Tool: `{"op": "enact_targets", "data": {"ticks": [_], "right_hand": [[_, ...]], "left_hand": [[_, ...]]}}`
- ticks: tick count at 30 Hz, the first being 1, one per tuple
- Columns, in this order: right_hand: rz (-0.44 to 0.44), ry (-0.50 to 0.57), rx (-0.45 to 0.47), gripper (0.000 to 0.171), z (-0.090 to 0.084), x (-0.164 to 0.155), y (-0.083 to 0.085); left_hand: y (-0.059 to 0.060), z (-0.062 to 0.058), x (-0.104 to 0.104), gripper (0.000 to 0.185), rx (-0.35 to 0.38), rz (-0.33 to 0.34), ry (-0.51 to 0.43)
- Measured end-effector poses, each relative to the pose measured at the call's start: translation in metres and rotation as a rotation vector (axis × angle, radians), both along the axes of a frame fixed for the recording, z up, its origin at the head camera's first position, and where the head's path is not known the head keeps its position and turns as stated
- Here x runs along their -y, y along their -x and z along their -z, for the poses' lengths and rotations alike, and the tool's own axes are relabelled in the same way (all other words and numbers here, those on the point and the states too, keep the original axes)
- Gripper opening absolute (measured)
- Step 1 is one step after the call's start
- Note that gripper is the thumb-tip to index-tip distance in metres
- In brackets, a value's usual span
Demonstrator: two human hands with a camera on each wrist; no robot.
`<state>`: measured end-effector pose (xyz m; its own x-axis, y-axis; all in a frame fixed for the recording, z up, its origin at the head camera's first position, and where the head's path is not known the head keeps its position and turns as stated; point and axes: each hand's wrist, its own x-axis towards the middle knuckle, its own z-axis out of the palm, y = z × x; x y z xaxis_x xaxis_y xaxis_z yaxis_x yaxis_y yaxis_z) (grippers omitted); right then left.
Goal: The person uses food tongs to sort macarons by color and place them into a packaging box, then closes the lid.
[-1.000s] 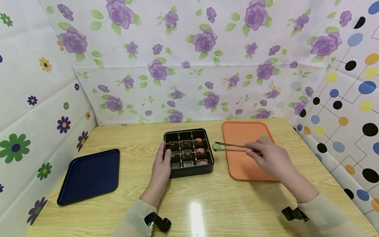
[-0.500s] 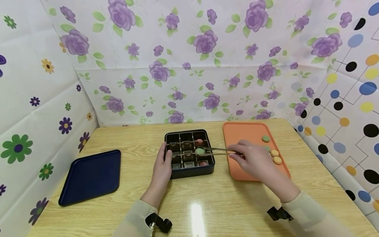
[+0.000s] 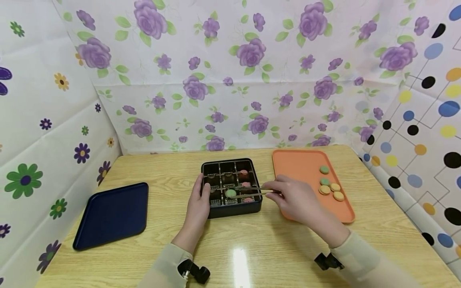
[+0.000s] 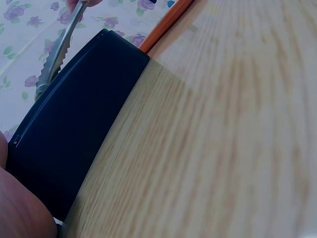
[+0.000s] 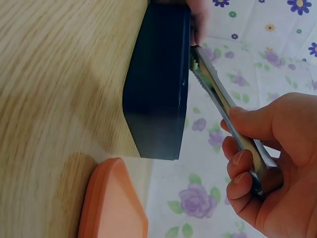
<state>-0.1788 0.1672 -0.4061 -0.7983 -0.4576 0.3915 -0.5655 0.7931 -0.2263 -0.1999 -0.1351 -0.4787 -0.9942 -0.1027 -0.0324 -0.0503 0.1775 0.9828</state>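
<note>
My right hand (image 3: 293, 198) grips metal tongs (image 5: 218, 91), whose toothed tips hold a green macaron (image 3: 231, 193) over the front middle compartment of a dark box (image 3: 234, 210). The box has a clear divided insert with several compartments. Along its right column lie pink macarons, one at the back (image 3: 243, 172), another in the middle (image 3: 246, 185) and a third in front (image 3: 247, 199), partly behind the tongs. My left hand (image 3: 198, 204) holds the box's left side, thumb at the rim. In the right wrist view, the box wall hides the compartments.
Right of the box lies an orange tray (image 3: 297, 164) with green macarons (image 3: 324, 170) and cream-yellow macarons (image 3: 338, 196). A dark blue tray (image 3: 111, 216) lies at the left of the wooden table (image 3: 173, 168). Patterned sheets hang behind and at both sides.
My right hand has carried the tongs and green macaron leftward from beside the orange tray, across the right column, to the front middle compartment. The left hand has stayed on the box.
</note>
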Motion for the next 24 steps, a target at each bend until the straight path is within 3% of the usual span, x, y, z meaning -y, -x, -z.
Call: {"op": "enact_targets", "data": {"ticks": [24], "right_hand": [[0.01,-0.047,0.024,0.023,0.008,0.0059,0.0011]], "left_hand": [[-0.0008,0.001,0.0006,0.064,-0.011,0.005,-0.01]]}}
